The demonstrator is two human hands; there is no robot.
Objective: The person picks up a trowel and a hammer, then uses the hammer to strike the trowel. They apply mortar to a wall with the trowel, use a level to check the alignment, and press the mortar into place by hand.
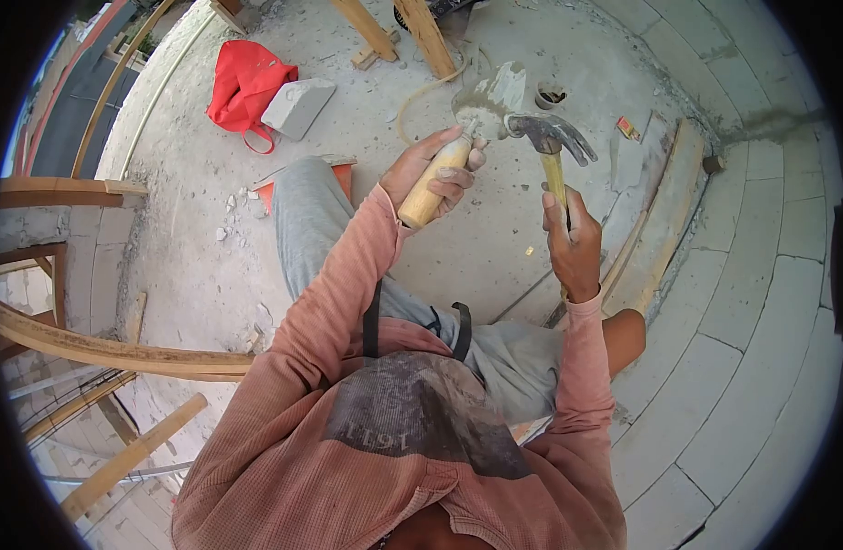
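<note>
Concrete floor (495, 243) noted, dusty and strewn with chips; it is bordered on the right by a curved course of pale blocks (760, 302). The joints are laid tight, presumably so the wall follows the arc. A salmon long-sleeved shirt (284, 412) is worn. Its dark chest print (394, 435) is seen upside down and carries digits, possibly "1911", though this cannot be read with certainty. Grey trousers (312, 220) are stretched out over the floor, so the work appears to be done seated. Bent timber strips (119, 353) are recorded at the left, bowed to a curve like that of the wall. A red bag (243, 82) and a grey block (298, 105) lie together well apart from the hands, judged set aside out of the way. Trowel (490, 96): held above the floor ahead of the knees, blade caked with grey mortar. Its wooden handle is wrapped fully by the left hand (437, 179), a closed grip. Hammer (548, 136): claw type with a yellow shaft, which is enclosed low down by the right hand (573, 247), also a closed grip. The head is set against or just beside the trowel blade; contact cannot be confirmed. A small red packet (629, 128) lies by the wall, its lettering too small to read. No brand marks found on either tool.
</note>
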